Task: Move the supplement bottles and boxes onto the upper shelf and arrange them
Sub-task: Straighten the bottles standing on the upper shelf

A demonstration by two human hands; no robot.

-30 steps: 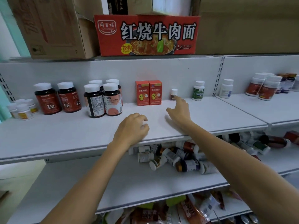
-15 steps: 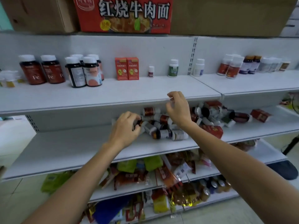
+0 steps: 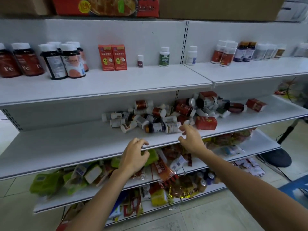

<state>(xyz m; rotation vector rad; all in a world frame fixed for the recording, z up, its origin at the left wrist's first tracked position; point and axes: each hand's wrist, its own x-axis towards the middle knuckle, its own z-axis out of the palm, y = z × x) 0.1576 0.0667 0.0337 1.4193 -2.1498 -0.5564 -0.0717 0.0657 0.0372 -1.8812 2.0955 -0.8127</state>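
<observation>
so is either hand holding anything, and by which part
Nothing is held: left hand and right hand hover empty, fingers loosely curled, near the toppled white-capped supplement bottles.

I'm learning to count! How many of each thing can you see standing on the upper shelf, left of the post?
Red Fe bottles: 2
Dark bottles: 4
Orange boxes: 2
Tiny bottle: 1
Green bottle: 1
Total: 10
</observation>
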